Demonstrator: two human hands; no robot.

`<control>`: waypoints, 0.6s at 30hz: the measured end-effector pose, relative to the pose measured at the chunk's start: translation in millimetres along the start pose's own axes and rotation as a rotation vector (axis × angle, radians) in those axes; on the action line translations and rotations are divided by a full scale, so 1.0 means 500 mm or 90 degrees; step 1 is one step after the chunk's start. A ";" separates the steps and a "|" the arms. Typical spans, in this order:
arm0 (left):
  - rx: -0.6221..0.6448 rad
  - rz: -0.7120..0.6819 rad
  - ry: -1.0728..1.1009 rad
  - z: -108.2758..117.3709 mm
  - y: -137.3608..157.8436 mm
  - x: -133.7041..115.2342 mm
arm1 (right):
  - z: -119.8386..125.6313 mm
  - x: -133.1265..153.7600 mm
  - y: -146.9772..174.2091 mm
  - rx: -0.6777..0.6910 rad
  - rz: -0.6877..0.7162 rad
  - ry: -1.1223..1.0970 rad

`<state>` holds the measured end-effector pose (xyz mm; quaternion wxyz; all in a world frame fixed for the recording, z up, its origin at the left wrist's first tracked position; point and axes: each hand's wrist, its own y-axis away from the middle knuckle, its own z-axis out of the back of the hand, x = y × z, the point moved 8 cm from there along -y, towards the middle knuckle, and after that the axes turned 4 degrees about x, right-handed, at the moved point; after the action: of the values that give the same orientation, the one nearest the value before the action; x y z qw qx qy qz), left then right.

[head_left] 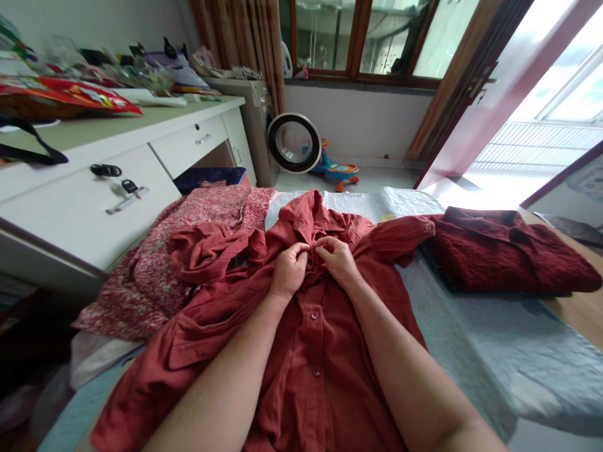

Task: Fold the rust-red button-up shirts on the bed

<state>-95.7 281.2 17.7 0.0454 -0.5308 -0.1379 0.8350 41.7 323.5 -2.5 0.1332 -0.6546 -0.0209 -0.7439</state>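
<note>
A rust-red button-up shirt (pixel 348 358) lies front up, its collar (pixel 301 216) pointing away from me. Both hands meet at the placket just below the collar. My left hand (pixel 289 270) pinches one front edge between thumb and fingers. Opposite it, my right hand (pixel 336 257) pinches the other edge, the fingertips almost touching. Whether a button sits between them is hidden. Lower on the placket, two buttons show, an upper button (pixel 315 315) and a lower button (pixel 316 371). One sleeve (pixel 207 251) is bunched at the left; the other sleeve (pixel 400 237) stretches right.
A pink-and-white patterned cloth (pixel 141 282) lies left of the shirt. Folded dark red clothing (pixel 509 251) is stacked at the right on the pale blue cover (pixel 471 345). A cluttered white desk (pixel 188 129) borders the left. Beyond are an open washer door (pixel 294 143) and a ride-on toy (pixel 336 168).
</note>
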 end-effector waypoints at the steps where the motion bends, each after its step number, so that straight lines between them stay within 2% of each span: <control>1: 0.008 0.002 0.031 -0.003 -0.001 0.003 | -0.001 0.001 0.000 0.002 -0.002 -0.002; 6: 0.020 0.021 0.105 -0.012 0.000 0.011 | -0.007 0.000 0.001 0.004 -0.014 -0.020; 18: -0.005 0.066 0.113 -0.007 -0.005 0.030 | -0.016 0.015 0.005 0.028 0.010 0.091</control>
<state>-99.4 287.3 3.8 0.0122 -0.6093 -0.1094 0.7853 33.7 318.3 3.6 0.1543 -0.5969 -0.0226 -0.7870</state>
